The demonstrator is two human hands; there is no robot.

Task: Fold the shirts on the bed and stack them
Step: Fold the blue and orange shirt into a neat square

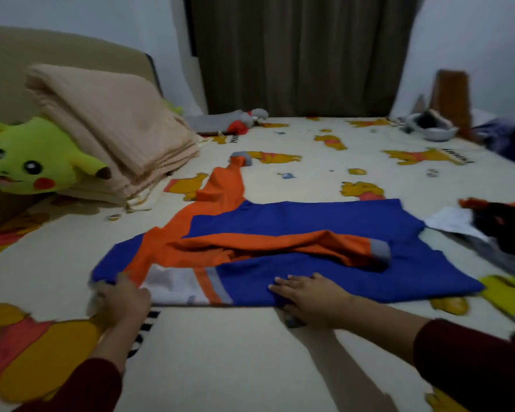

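The blue and orange shirt [309, 233] lies spread across the middle of the bed [235, 352], its near hem running straight along in front of me, one orange sleeve [229, 185] stretched away toward the far left and the other folded over the blue body toward the right, its grey cuff [379, 251] lying on top. My left hand [121, 298] is at the shirt's near left corner, fingers curled round the edge of the cloth, though blur hides the exact hold. My right hand [309, 295] rests on the near hem further right, fingers spread on top of the blue fabric with the thumb tucked under the edge. Both sleeves of my dark red top reach in from the near side. To the far left a folded beige blanket [110, 129] leans against the headboard with a yellow plush toy [27, 156] just beside it. At the right edge lies a dark garment [506, 227] over something white, well apart from my hands. A brown curtain [301, 55] hangs beyond the bed.
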